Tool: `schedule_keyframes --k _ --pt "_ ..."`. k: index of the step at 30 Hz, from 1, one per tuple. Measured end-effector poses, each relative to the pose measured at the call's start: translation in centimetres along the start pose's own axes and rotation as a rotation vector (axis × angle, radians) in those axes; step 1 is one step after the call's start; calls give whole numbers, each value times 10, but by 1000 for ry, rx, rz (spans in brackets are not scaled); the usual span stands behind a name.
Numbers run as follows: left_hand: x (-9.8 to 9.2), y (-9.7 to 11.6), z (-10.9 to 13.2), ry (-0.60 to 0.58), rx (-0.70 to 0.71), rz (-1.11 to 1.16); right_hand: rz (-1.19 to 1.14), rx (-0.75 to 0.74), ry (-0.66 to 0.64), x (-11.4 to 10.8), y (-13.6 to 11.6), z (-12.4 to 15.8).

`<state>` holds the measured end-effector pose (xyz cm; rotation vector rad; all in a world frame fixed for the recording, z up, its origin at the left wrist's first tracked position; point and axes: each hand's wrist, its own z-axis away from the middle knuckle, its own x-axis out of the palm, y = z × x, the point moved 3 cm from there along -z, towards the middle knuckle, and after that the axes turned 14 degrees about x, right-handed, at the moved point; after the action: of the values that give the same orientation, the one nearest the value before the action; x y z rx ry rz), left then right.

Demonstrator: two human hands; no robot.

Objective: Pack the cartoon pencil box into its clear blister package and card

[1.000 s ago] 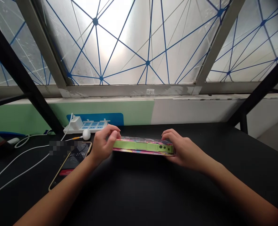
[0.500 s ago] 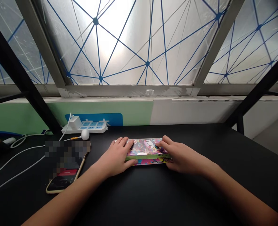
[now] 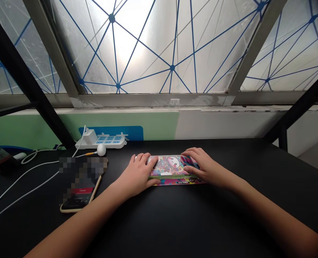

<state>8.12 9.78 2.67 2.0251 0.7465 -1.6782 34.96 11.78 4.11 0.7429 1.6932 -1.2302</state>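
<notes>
A colourful pencil box (image 3: 165, 165) with a cartoon face on its lid and a green side lies on the black desk, in the middle of the view. Beneath its near edge shows a bright printed piece (image 3: 179, 181) with the lettering "PENCIL BOX". My left hand (image 3: 139, 173) grips the left end, fingers over the lid and thumb along the near side. At the right end, my right hand (image 3: 205, 166) has its fingers by the far edge and its thumb on the lid. Both hands cover the ends of the box.
Left of the box lies a phone (image 3: 79, 202) with a pale case, its screen partly pixelated. Behind it are a white power strip (image 3: 112, 143), a round white plug-like piece (image 3: 101, 149) and white cables (image 3: 21, 179). Black slanted frame bars (image 3: 285, 122) flank the desk (image 3: 159, 222).
My right hand has shifted from around the near right corner to the top and far edge, its thumb now on the lid. My left hand keeps its hold. The view has moved slightly.
</notes>
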Motion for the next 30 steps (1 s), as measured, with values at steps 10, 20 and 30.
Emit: schedule_keyframes --k 10,20,30 --pt "-9 26 1 164 82 -274 6 -55 130 -5 -5 1" --pt "-12 9 34 240 163 -245 4 -11 186 -4 -26 13" --pt "-31 18 39 358 117 -277 216 -37 356 -3 -29 21"
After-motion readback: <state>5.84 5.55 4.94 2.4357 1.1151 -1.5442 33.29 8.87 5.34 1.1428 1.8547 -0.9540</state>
